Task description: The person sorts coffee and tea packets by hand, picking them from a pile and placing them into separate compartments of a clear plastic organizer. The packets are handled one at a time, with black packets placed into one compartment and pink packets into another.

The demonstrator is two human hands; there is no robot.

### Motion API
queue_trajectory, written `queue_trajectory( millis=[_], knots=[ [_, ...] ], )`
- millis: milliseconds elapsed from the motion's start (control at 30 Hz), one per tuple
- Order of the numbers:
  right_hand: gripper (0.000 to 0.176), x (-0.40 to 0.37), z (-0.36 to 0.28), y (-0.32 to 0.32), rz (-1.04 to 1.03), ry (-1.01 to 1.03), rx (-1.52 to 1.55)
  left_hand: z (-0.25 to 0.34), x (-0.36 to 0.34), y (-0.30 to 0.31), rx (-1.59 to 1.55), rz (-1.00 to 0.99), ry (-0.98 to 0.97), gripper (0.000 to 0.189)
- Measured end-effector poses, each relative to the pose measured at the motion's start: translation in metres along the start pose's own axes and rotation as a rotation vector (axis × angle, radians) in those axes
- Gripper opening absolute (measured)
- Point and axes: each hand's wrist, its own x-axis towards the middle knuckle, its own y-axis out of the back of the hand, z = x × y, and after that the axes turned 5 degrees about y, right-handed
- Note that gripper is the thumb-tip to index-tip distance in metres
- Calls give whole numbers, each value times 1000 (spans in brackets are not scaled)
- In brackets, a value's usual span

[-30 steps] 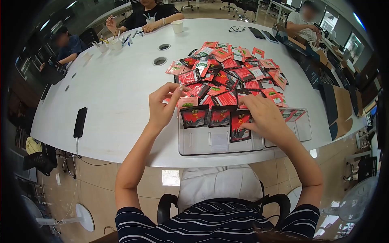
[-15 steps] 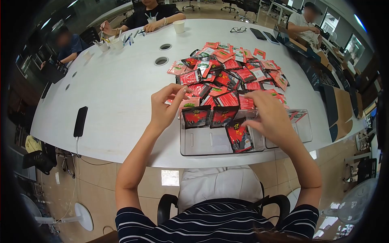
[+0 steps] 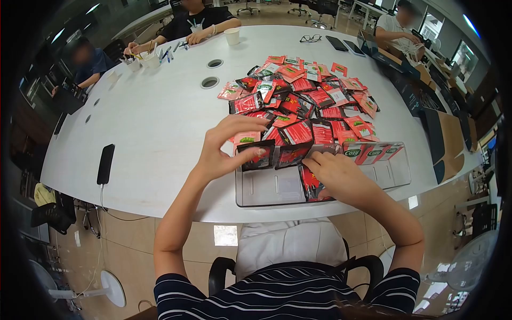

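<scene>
A clear plastic tray [image 3: 256,201] stands at the table's near edge. Two red-and-black coffee sachets, one at the left [image 3: 261,160] and one in the middle [image 3: 293,154], stand against its back wall. My left hand [image 3: 221,146] is open, thumb across the left sachet's front and fingers reaching above it. Inside the tray's right part, my right hand [image 3: 344,173] has its fingers closed at the top of a third coffee sachet [image 3: 311,184], covering much of it. Beyond my hands lies a heap of red, black and pink sachets [image 3: 304,101].
Another clear tray [image 3: 397,178] adjoins on the right, with several Cozy sachets [image 3: 372,153] along its back. A phone [image 3: 105,164] on a cable lies left. Glasses [image 3: 310,38], phones, cups and cardboard boxes [image 3: 448,144] surround the heap. Several people sit around.
My right hand has lowered into the tray, and the sachet under it has shifted toward the back. My left hand has moved right and down onto the left sachet.
</scene>
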Motion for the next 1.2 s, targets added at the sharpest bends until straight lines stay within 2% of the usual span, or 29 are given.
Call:
queue_trajectory(
  millis=[167, 233, 333, 533, 633, 833, 933, 1033, 1067, 1133, 1200],
  knots=[
    [72, 1, -6, 3, -24, -57, -20, 19, 3, -2, 158, -244, -233, 41],
    [70, 0, -7, 5, -7, -59, -11, 28, 2, -7, 249, -305, -214, 38],
    [64, -1, -5, 1, -9, -47, -16, 31, -1, -19, 423, -289, -221, 34],
    [50, -4, -7, 6, 214, 51, -134, 18, -6, -12, 514, -221, -133, 30],
    [37, -6, -8, 8, 198, 11, -133, 17, -6, -13, 452, -224, -118, 28],
    [24, -2, 6, 4, 406, -35, -308, 18, -6, -12, 448, -221, -124, 26],
    [38, 0, 12, 4, 446, -59, -241, 18, -3, -11, 209, -158, -46, 25],
    [54, 2, 11, 16, 424, -158, -211, 11, -4, -8, 67, 14, 20, 24],
    [58, 3, 13, 15, 420, -171, -164, 4, -4, -8, 65, 106, -54, 21],
    [66, 5, 22, 14, 414, -199, -71, -2, -3, -8, 35, 194, 3, 18],
    [63, 6, 32, 12, 404, -142, -40, -8, -5, -6, 48, 211, 46, 19]
  ],
)
